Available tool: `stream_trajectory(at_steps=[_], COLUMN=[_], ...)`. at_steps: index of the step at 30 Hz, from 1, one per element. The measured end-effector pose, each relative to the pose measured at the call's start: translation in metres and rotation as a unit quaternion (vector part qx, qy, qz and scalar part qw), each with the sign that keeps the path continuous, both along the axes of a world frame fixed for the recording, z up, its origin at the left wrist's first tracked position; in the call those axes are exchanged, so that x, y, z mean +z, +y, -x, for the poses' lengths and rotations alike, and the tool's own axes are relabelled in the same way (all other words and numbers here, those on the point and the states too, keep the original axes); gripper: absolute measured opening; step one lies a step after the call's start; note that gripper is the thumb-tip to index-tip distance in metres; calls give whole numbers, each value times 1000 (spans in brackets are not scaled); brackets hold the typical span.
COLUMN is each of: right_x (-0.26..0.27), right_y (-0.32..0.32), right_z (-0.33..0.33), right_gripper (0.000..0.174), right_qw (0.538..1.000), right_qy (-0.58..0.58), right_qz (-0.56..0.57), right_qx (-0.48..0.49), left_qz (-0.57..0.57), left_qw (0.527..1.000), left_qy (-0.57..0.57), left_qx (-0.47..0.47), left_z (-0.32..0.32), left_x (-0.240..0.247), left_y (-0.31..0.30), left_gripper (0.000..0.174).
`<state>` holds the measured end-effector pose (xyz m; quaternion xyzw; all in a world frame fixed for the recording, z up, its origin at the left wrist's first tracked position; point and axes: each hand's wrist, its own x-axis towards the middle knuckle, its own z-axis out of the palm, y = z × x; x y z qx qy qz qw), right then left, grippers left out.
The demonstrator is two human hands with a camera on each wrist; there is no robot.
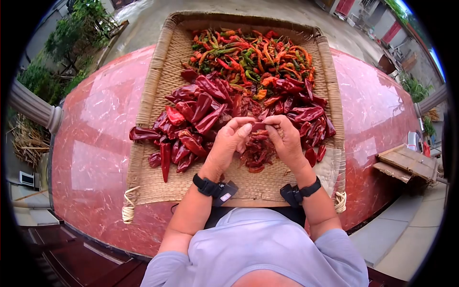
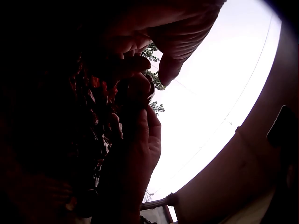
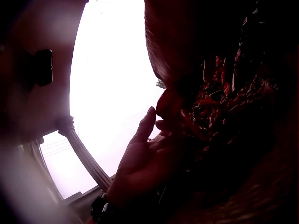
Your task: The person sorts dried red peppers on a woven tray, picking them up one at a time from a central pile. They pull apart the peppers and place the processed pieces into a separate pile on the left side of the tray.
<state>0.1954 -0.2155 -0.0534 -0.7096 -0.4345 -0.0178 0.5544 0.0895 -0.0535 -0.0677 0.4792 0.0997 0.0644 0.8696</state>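
Observation:
Over the near half of a woven tray [image 1: 224, 191], the left hand [image 1: 227, 144] and right hand [image 1: 287, 142] meet at a small dark red dried chili pepper [image 1: 258, 126]. The right thumb and forefinger pinch one end of it. At its other end are the left fingers, bent around it with the thumb close by. Directly beneath lies a heap of shrivelled, dark red pieces [image 1: 258, 152]. Large glossy dried red peppers [image 1: 203, 107] are piled left of the hands, with more dark red peppers [image 1: 308, 114] to the right. Both wrist views are very dark, so the fingertips barely show.
Thin green, orange and red chilies [image 1: 251, 55] cover the tray's far end. The tray has a raised wicker rim [image 1: 160, 57] and stands over a glossy red tiled floor [image 1: 91, 143]. Flattened cardboard [image 1: 406, 160] is off to the right. Columns [image 1: 36, 106] stand at the sides.

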Motion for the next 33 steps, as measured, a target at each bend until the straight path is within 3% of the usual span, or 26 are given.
stream_trajectory(at_steps=[4, 7, 10, 14, 16, 17, 20, 27, 33], right_x=[6, 6, 15, 10, 6, 3, -2, -11, 7], right_y=[-1, -1, -3, -11, -12, -11, -5, 2, -2], right_z=[8, 2, -15, -27, -28, -29, -30, -46, -34], right_gripper=[13, 15, 18, 28, 32, 34, 37, 32, 27], right_qw=[992, 999, 942, 888, 878, 872, 872, 855, 901], right_qy=[126, 30, -273, -288, -302, -309, -305, -318, -277], right_qz=[3, 9, 54, 182, 215, 231, 261, 316, 206], right_qx=[-5, -25, -189, -310, -304, -300, -280, -262, -263], left_qz=[-56, -73, -29, 41, 122, 149, 140, 146, 126], left_qw=[998, 997, 996, 980, 966, 968, 960, 974, 986], left_qy=[1, -2, -66, -162, -186, -180, -217, -171, -105], left_qx=[22, 12, 51, 112, 130, 94, 113, 23, 20], left_z=[-1, 2, 0, 1, 1, 1, 0, 1, 1], left_x=[-1, 3, 0, 6, 7, 0, 2, 1, 0], left_y=[-4, -6, -6, 0, 0, 6, 6, 6, 4], left_gripper=[26, 26, 28, 24, 32, 46, 57, 53, 45])
